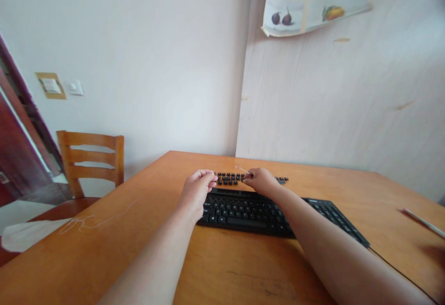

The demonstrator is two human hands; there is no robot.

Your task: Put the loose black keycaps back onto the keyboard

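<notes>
My left hand (199, 190) is closed in a pinch above the left end of the black keyboard (248, 224). Whatever its fingertips hold is too small to make out. My right hand (261, 182) is closed around a thin metal-shafted tool (243, 170), whose tip points up and to the left; its handle is mostly hidden in my fingers. Behind the keyboard, loose black keycaps (227, 179) stand in rows on the table, partly covered by my right hand. The keyboard's upper left section looks bare of caps, and my right forearm crosses its right part.
The wooden table (222, 263) reaches back to the wall. A cable (399, 266) runs off the keyboard's right end. At the right edge lies a thin light stick (422, 221). White thread (100, 221) lies at the left, near a wooden chair (91, 156).
</notes>
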